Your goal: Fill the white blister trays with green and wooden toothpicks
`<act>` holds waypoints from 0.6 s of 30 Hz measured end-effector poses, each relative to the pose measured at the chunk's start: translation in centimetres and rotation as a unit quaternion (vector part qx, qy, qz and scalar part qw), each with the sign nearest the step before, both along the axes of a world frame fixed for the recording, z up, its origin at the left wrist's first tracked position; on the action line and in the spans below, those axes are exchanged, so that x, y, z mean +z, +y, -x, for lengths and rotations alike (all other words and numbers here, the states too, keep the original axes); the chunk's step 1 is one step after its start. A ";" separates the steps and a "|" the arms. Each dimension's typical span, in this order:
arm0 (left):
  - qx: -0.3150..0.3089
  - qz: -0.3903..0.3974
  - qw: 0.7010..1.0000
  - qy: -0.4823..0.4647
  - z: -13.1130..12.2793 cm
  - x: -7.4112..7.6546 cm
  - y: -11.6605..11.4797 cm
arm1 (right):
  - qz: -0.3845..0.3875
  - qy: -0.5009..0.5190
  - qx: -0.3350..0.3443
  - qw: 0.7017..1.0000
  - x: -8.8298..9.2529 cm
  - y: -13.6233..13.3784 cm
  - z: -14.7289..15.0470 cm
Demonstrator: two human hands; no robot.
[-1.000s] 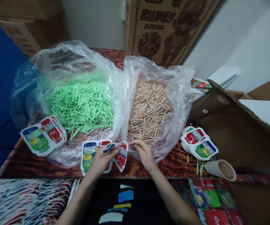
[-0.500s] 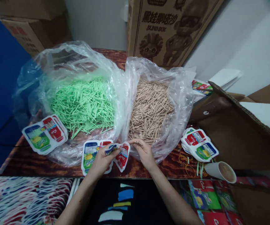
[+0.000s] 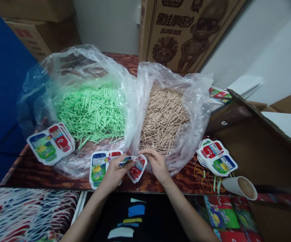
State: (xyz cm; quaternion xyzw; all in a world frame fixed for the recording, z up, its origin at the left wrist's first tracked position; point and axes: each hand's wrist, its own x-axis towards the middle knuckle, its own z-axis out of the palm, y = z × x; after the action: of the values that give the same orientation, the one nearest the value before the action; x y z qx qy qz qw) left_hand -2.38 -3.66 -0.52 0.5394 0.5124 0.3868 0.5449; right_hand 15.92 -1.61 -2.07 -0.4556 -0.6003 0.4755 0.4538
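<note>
My left hand (image 3: pixel 115 173) is closed on a small printed packet (image 3: pixel 136 168), red and blue, held just above the table's front edge. A flat stack of like packets (image 3: pixel 98 167) lies under that hand. My right hand (image 3: pixel 156 163) pinches a small bunch of tan wooden sticks (image 3: pixel 149 153) at the packet's open end, at the mouth of the clear bag of tan sticks (image 3: pixel 164 117). To the left a second clear bag holds green sticks (image 3: pixel 92 112).
Packet stacks lie at the left (image 3: pixel 50 143) and at the right (image 3: pixel 217 157). Rubber bands (image 3: pixel 202 174) and a tipped paper cup (image 3: pixel 240 186) sit near the right front. A printed carton (image 3: pixel 185 30) stands behind; an open cardboard box (image 3: pixel 261 144) is on the right.
The packet in my left hand has shifted slightly right toward my right hand. The view has drifted a little; both hands stay at the same spot.
</note>
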 end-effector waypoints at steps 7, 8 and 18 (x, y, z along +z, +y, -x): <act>0.002 0.015 1.000 -0.007 -0.6 0.0 0.0 | 0.089 0.157 -0.026 0.983 3.5 1.7 -0.2; 0.000 0.019 1.000 -0.013 -0.7 -0.1 0.1 | 0.121 0.208 -0.028 0.970 4.0 2.0 -0.2; 0.007 0.085 0.991 -0.102 -1.0 -0.5 0.0 | 0.291 0.358 0.051 0.886 4.9 2.8 0.5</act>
State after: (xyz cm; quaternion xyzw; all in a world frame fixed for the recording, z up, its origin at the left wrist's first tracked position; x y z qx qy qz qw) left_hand -1.42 -3.63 -1.02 0.4455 0.4887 0.3985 0.6355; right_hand 15.38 1.19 2.81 -0.3342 -0.2542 0.7823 0.4601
